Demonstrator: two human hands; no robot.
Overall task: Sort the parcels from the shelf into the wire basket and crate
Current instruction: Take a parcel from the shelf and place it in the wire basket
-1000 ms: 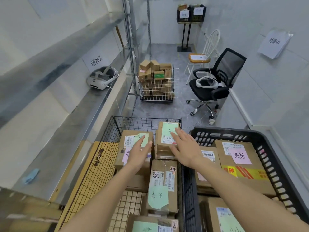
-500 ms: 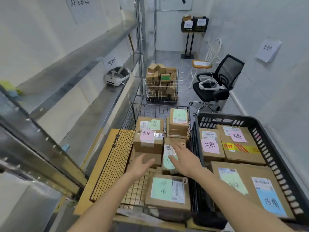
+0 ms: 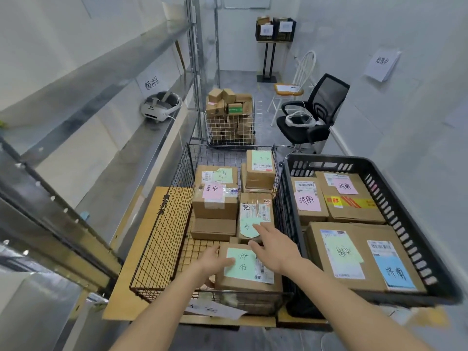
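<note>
**Both hands over the nearest parcel in the wire basket**

Nearest, the left hand (image 3: pixel 214 259) lies at the left edge of a cardboard parcel (image 3: pixel 249 268) with a green note, its grip loose and holding nothing; the right hand (image 3: pixel 274 247) hovers with fingers spread wide over the same parcel's far edge, reaching toward a narrow parcel (image 3: pixel 255 216) marked "2-4" with a green tag; whether it touches either, I cannot tell. Both parcels sit in the black wire basket (image 3: pixel 162 239), which stands on a wooden worktop (image 3: pixel 131 272); further in, a box (image 3: pixel 215 198) bears a pink note reading 泰安, and a taller box (image 3: pixel 260 168) carries a green note.

Just right of the basket stands the black plastic crate (image 3: pixel 405 224); its parcels carry pink, green and blue notes reading 济南; one has red-and-yellow tape.

Left, a metal shelf (image 3: pixel 141 148) holds a white headset (image 3: pixel 158 107) below a sign reading 缓冲区; beyond, a white wire cart (image 3: pixel 230 125) heaped with boxes, a black office chair (image 3: pixel 314 112) and a wall sign (image 3: pixel 382 63) reading 处理中.
</note>
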